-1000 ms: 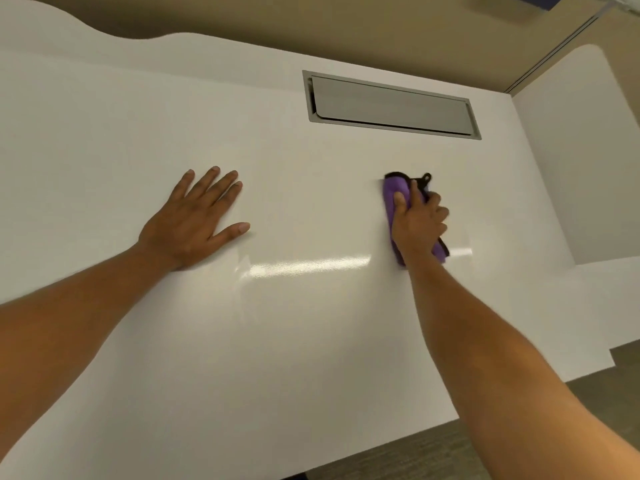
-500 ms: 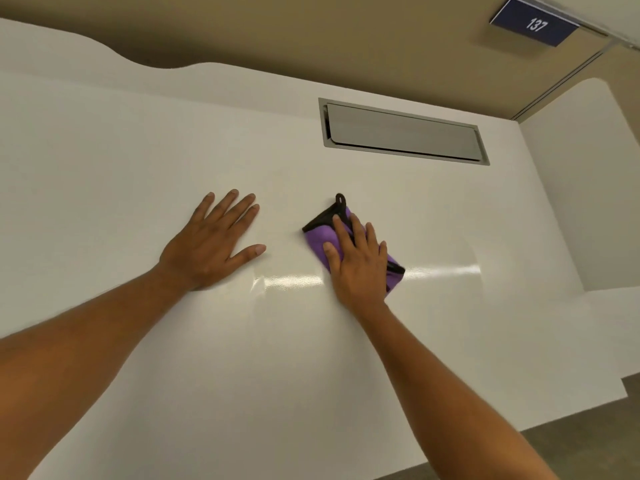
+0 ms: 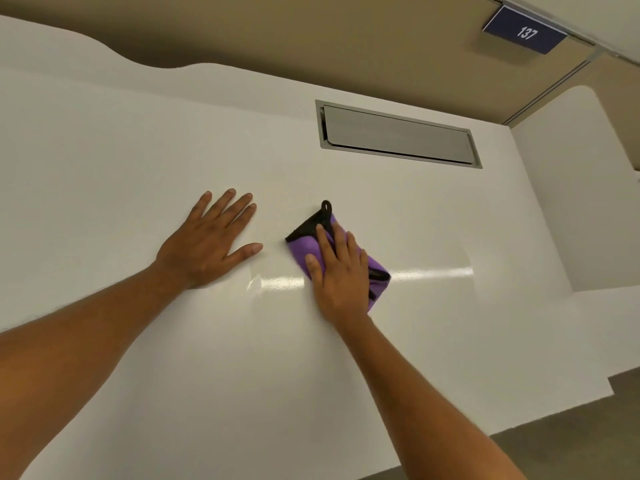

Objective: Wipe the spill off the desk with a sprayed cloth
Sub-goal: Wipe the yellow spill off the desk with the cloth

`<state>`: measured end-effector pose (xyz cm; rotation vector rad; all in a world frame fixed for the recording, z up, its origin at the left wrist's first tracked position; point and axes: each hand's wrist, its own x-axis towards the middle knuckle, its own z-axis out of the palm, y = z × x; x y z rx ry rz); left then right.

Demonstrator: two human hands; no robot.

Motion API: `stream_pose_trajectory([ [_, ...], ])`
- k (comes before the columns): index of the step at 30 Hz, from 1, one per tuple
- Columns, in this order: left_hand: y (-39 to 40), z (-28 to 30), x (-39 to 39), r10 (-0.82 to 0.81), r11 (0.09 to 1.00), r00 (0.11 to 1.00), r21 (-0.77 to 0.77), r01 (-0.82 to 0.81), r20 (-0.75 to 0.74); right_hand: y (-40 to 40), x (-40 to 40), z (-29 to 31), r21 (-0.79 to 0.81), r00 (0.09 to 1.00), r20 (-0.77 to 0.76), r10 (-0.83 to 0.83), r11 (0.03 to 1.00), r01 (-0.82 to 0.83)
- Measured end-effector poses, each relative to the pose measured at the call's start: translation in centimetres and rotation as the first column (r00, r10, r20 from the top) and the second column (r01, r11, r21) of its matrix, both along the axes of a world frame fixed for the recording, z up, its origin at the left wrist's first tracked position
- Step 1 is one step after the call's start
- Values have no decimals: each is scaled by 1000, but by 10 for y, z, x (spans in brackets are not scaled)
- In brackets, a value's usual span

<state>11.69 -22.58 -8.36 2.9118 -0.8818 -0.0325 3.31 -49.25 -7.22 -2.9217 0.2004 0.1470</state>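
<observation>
A folded purple cloth [image 3: 304, 247] with black trim and a small black loop lies on the white desk [image 3: 173, 358] near its middle. My right hand [image 3: 341, 273] presses flat on the cloth, fingers spread over it, covering most of it. My left hand [image 3: 211, 242] rests palm down on the bare desk just left of the cloth, fingers apart, holding nothing. A glossy reflected streak crosses the desk beside the cloth. No spill is plainly visible.
A grey rectangular cable flap [image 3: 398, 135] is set into the desk beyond the cloth. A white side partition [image 3: 571, 202] rises at the right. A blue sign reading 137 [image 3: 524, 31] hangs on the far wall. The desk's front edge runs lower right.
My right hand slid the cloth leftward across the desk, from the right side towards my left hand, and turned it. My left hand has stayed planted.
</observation>
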Motion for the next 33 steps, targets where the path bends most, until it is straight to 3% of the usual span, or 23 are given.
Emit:
stream_pose_trajectory([
  [5, 0, -3, 1, -1, 1000, 1000, 5, 1, 12, 8, -61, -9, 3, 998, -18, 64, 998, -64],
  [8, 0, -4, 2, 1, 1000, 1000, 11, -1, 17, -13, -9, -6, -58, 996, -16, 83, 995, -84],
  [13, 0, -5, 2, -2, 1000, 1000, 14, 2, 22, -42, 124, 4, -53, 991, 36, -129, 990, 131],
  [16, 0, -6, 2, -3, 1000, 1000, 15, 3, 24, -22, 145, 1, -72, 989, 44, -145, 986, 147],
  [20, 1, -6, 2, -10, 1000, 999, -4, 10, 31, 15, 104, 1, -33, 1000, 18, 6, 999, -5],
  [24, 2, -4, 1, -21, 999, 999, -29, 22, 46, 32, 12, -2, 45, 997, 2, 75, 996, -75],
  [29, 2, -4, 1, -24, 999, 999, -31, 25, 28, -8, -98, -8, 16, 998, -16, 57, 998, -57],
  [33, 1, -6, 1, -11, 1000, 999, -29, 12, 33, -88, -102, -2, -58, 997, -15, -75, 996, 74],
])
